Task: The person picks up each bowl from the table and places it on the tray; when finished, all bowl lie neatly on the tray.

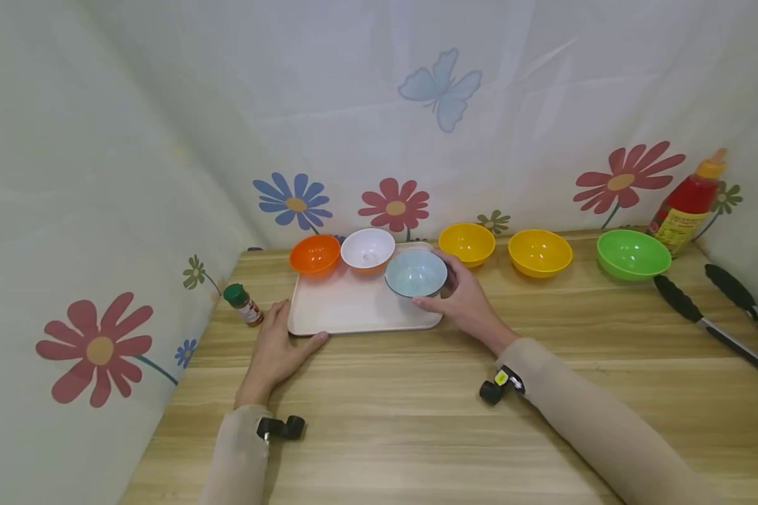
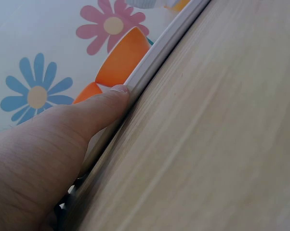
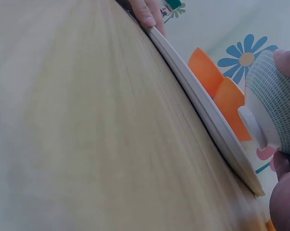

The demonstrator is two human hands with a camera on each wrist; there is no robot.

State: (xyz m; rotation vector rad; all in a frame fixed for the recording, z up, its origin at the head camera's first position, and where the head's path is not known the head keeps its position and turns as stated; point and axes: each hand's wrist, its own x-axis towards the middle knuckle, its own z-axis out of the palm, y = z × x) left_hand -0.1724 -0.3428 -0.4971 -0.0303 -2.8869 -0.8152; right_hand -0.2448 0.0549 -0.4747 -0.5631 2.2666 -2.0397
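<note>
My right hand (image 1: pixel 470 305) grips a light blue patterned bowl (image 1: pixel 415 273) at its right side, thumb at the front. In the right wrist view the bowl (image 3: pixel 275 103) hangs tilted, its white foot above the right part of a cream tray (image 1: pixel 354 315). My left hand (image 1: pixel 281 354) rests at the tray's front left corner, thumb on the front rim and fingers along the left side. On the tray's back part sit an orange bowl (image 1: pixel 316 257) and a bowl with a white inside (image 1: pixel 368 247) and orange outside.
Two yellow bowls (image 1: pixel 467 242) and a green bowl (image 1: pixel 634 254) stand along the back right. A red sauce bottle (image 1: pixel 685 203) is behind the green one, black-and-steel tongs (image 1: pixel 714 330) at the right. A green-capped spice jar (image 1: pixel 245 305) stands beside my left fingers. Printed cloth walls border the table.
</note>
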